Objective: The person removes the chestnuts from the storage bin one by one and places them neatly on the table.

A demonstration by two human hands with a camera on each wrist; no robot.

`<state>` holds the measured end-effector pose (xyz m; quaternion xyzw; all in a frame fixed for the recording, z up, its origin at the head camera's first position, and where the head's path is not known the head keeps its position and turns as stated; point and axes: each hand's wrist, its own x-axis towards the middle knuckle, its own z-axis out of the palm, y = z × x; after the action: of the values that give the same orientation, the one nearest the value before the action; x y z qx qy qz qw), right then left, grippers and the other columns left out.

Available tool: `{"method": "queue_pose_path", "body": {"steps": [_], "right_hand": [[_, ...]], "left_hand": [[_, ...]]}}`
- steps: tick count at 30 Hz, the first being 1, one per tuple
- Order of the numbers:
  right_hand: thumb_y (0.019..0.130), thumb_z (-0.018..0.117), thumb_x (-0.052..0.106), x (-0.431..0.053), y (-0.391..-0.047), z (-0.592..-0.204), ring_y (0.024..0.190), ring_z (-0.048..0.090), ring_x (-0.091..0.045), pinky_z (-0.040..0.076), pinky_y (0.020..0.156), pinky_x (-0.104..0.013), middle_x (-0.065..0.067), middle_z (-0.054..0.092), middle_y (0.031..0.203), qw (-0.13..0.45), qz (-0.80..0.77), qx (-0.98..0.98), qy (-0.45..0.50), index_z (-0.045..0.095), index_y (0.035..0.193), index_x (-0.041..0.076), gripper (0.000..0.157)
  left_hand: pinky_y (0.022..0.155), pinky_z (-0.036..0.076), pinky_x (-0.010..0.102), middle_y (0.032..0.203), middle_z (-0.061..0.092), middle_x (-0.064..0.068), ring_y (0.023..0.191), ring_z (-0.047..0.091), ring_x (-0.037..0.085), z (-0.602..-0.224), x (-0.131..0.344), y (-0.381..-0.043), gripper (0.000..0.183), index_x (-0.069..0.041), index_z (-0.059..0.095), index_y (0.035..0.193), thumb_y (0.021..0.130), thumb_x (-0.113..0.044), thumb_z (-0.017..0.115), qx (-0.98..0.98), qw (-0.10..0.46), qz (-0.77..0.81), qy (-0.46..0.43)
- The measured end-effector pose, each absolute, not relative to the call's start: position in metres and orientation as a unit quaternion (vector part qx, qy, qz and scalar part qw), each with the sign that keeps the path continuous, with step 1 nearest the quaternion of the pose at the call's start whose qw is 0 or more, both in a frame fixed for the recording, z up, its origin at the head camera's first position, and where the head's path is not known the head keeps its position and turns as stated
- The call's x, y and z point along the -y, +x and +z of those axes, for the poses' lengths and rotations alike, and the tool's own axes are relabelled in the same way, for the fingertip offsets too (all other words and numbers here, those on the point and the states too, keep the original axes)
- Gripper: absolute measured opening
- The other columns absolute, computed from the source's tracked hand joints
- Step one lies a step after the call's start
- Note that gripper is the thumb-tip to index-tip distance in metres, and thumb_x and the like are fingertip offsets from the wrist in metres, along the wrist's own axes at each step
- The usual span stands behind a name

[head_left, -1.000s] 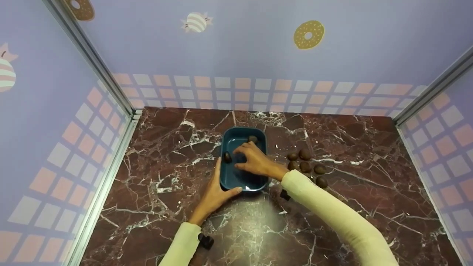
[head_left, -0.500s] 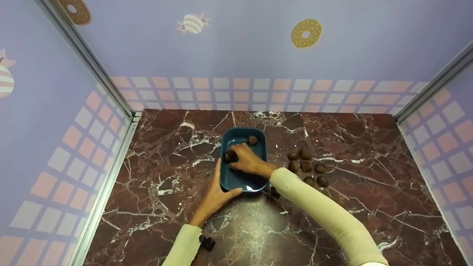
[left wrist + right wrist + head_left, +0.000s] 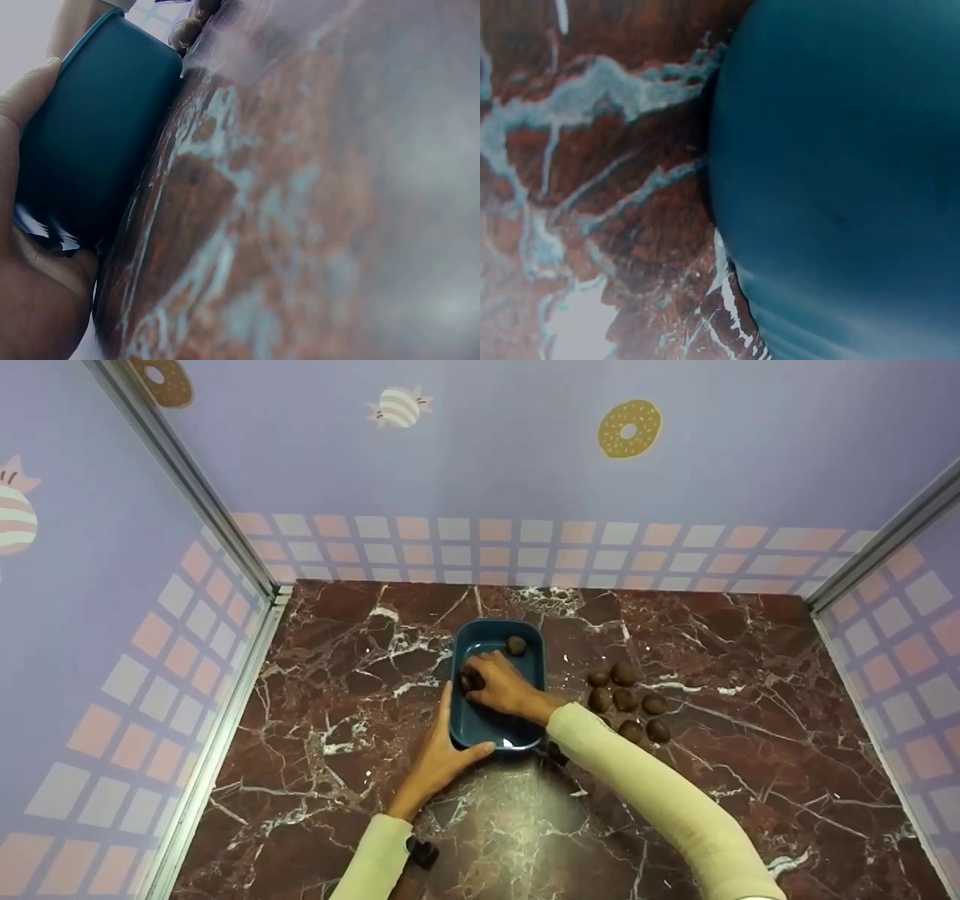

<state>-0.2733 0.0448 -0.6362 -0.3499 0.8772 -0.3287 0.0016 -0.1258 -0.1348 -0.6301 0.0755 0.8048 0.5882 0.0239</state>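
Observation:
A deep teal rectangular dish (image 3: 490, 727) stands on the marbled surface; its outer wall (image 3: 840, 157) fills much of the right wrist view. My left hand (image 3: 441, 754) grips the dish's near left corner, thumb on the near rim and fingers along the left side. The left wrist view shows the thumb (image 3: 34, 90) over the edge. Inside the dish, my right hand (image 3: 504, 685) pinches a dark brown chestnut (image 3: 469, 681) beside the left wall; the fingers partly cover it. Another brown chestnut (image 3: 516, 646) lies in the far right part of the dish.
To the right of the dish, several brown chestnuts (image 3: 624, 700) lie loose in a cluster, some close to the right sleeve (image 3: 637, 761). Lilac printed walls (image 3: 480, 457) enclose the surface at the back and both sides.
My right hand has moved left inside the dish, from loosely spread fingers to a pinch on the chestnut at the left wall. The left hand keeps its hold on the dish.

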Motion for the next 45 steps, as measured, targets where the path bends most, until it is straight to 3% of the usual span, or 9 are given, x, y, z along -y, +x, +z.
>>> {"method": "queue_pose_path", "body": {"steps": [7,13,18,26,30,38,45], "right_hand": [[0.092,0.089,0.023,-0.051,-0.245,-0.585,0.104,0.060,-0.035,0.053,0.097,-0.052,-0.015,0.070,0.115,0.033,-0.263,-0.901,-0.345,0.072,0.120,0.003,0.038],[0.096,0.086,0.026,-0.059,-0.236,-0.566,0.110,0.061,-0.031,0.054,0.101,-0.048,-0.013,0.070,0.121,0.038,-0.287,-0.899,-0.329,0.069,0.127,0.003,0.043],[0.098,0.085,0.020,-0.069,-0.231,-0.556,0.114,0.064,-0.031,0.053,0.107,-0.050,-0.013,0.070,0.123,0.032,-0.311,-0.885,-0.345,0.069,0.132,0.000,0.042],[0.095,0.087,0.018,-0.092,-0.225,-0.547,0.119,0.065,-0.033,0.051,0.113,-0.052,-0.016,0.071,0.127,-0.004,-0.307,-0.883,-0.356,0.072,0.132,0.001,0.043],[0.095,0.088,0.019,-0.108,-0.222,-0.545,0.119,0.064,-0.033,0.056,0.105,-0.050,-0.015,0.071,0.128,-0.011,-0.313,-0.885,-0.345,0.072,0.132,0.003,0.044],[0.093,0.088,0.016,-0.140,-0.217,-0.543,0.117,0.063,-0.033,0.056,0.101,-0.052,-0.015,0.072,0.129,-0.017,-0.337,-0.886,-0.319,0.072,0.132,0.001,0.045],[0.089,0.092,0.014,-0.169,-0.212,-0.541,0.109,0.064,-0.032,0.055,0.094,-0.048,-0.014,0.073,0.121,-0.021,-0.369,-0.888,-0.272,0.074,0.129,0.001,0.046]], "left_hand": [[0.132,0.020,0.059,0.184,0.011,0.015,0.167,0.020,0.036,-0.630,0.132,-0.126,0.129,-0.015,0.004,0.179,0.089,-0.025,0.095,-0.793,0.024,0.604,0.078],[0.131,0.019,0.063,0.182,0.009,0.024,0.165,0.020,0.046,-0.613,0.128,-0.121,0.125,-0.008,0.005,0.178,0.089,-0.013,0.092,-0.783,0.026,0.618,0.070],[0.129,0.023,0.067,0.181,0.012,0.027,0.164,0.023,0.049,-0.598,0.129,-0.116,0.125,-0.007,0.004,0.178,0.090,-0.017,0.093,-0.776,0.034,0.626,0.072],[0.131,0.020,0.065,0.183,0.011,0.019,0.167,0.019,0.042,-0.627,0.132,-0.124,0.127,-0.013,0.005,0.179,0.089,-0.020,0.095,-0.790,0.023,0.608,0.072],[0.132,0.020,0.062,0.184,0.013,0.015,0.167,0.019,0.038,-0.631,0.134,-0.125,0.128,-0.016,0.006,0.179,0.089,-0.027,0.096,-0.787,0.023,0.611,0.079],[0.132,0.018,0.063,0.185,0.009,0.011,0.168,0.015,0.036,-0.631,0.135,-0.126,0.131,-0.018,0.003,0.179,0.088,-0.042,0.095,-0.793,0.038,0.604,0.072],[0.132,0.017,0.066,0.185,0.008,0.012,0.169,0.013,0.037,-0.631,0.134,-0.126,0.132,-0.018,0.004,0.179,0.088,-0.042,0.095,-0.795,0.040,0.602,0.069]]}}
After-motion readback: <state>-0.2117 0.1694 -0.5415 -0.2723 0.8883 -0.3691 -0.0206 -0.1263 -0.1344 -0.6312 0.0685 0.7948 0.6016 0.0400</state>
